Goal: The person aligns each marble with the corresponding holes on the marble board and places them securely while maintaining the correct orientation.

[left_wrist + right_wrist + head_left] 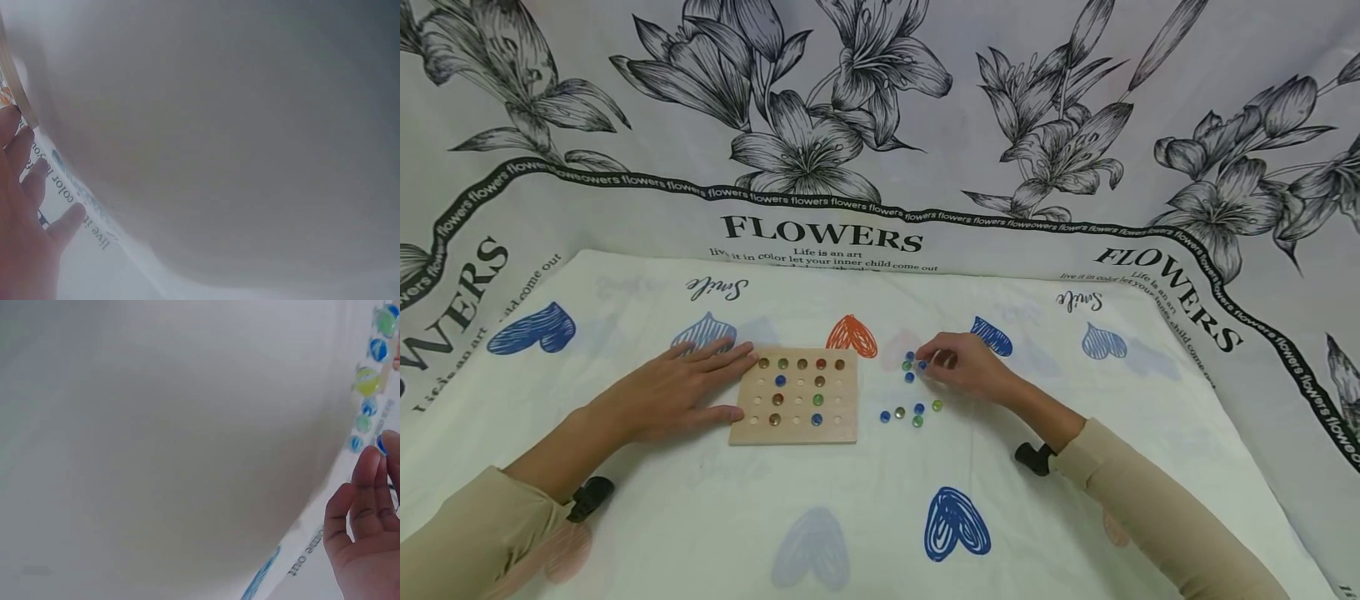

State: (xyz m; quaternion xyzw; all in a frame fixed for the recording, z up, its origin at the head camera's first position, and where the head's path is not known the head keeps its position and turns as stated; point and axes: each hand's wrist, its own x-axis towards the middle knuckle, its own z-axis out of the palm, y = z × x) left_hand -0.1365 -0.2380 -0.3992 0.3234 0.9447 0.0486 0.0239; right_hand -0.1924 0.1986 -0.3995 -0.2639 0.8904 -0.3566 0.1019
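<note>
A wooden board [797,432] with rows of round hollows lies on the cloth; glass marbles fill its top row, and several more sit in lower rows. My left hand [681,393] lies with straight fingers against the board's left edge. To the right of the board, my right hand [964,363] pinches a blue marble [382,445] between thumb and finger. Close by its fingertips are other loose marbles, among them a blue marble [909,377] and a green marble [907,366]. In the left wrist view only a strip of the board [17,87] shows.
Nearer the front lies a second loose group, with a yellow-green marble [937,406], a brown marble [899,412] and several blue and green ones. A white cloth [700,517] printed with hearts covers the table. Behind it rises a flower-printed sheet [940,167].
</note>
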